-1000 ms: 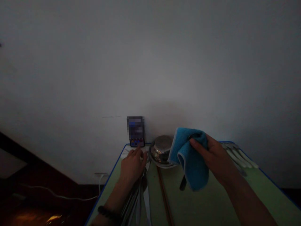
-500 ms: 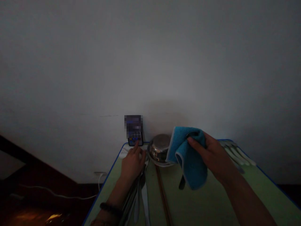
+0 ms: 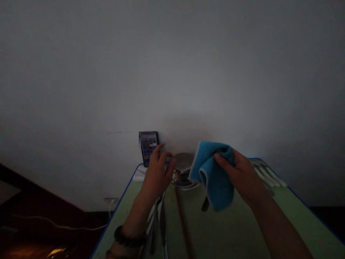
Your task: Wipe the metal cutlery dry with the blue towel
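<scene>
My right hand [image 3: 241, 176] is closed on a blue cloth [image 3: 212, 172], held above the green table [image 3: 229, 230]. The cloth is folded round a dark utensil whose end [image 3: 205, 205] sticks out below it. My left hand [image 3: 157, 174] hovers above a pile of metal cutlery [image 3: 159, 226], its fingers loosely spread and nothing visible in them. It is level with a steel bowl [image 3: 183, 169] at the table's far edge. A phone [image 3: 148, 146] with a lit screen leans on the wall just behind my left fingers.
A brown stick [image 3: 183, 223] lies lengthwise on the table between my arms. Several pale-handled utensils [image 3: 266, 174] lie at the far right. A white cable [image 3: 67, 227] runs over the dark floor on the left. The room is dim.
My left hand has lifted off the cutlery pile and risen toward the phone and bowl. My right hand with the cloth has stayed in nearly the same place.
</scene>
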A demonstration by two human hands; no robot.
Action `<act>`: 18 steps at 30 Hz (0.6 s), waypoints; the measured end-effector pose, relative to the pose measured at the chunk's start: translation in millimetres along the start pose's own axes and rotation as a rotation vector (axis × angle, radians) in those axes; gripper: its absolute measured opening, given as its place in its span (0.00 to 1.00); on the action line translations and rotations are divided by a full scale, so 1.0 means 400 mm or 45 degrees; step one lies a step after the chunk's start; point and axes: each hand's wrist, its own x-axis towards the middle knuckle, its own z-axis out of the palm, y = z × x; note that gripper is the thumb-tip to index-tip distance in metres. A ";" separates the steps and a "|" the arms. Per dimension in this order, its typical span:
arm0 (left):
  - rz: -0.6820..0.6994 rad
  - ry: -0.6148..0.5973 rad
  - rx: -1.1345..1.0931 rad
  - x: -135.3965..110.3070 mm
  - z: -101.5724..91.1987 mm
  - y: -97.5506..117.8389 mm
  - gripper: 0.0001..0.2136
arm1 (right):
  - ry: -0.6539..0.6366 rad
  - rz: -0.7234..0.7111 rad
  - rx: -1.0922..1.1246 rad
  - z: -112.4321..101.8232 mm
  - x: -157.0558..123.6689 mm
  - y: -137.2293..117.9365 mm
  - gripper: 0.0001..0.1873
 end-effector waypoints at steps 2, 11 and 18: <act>-0.059 -0.052 -0.040 -0.018 0.013 0.000 0.10 | 0.012 -0.010 -0.001 0.000 0.000 0.001 0.14; -0.314 -0.186 -0.223 -0.079 0.073 -0.053 0.10 | -0.017 -0.017 -0.018 0.000 0.002 -0.009 0.14; -0.481 -0.137 -0.407 -0.058 0.100 -0.082 0.10 | -0.024 -0.013 0.014 -0.001 0.002 -0.004 0.13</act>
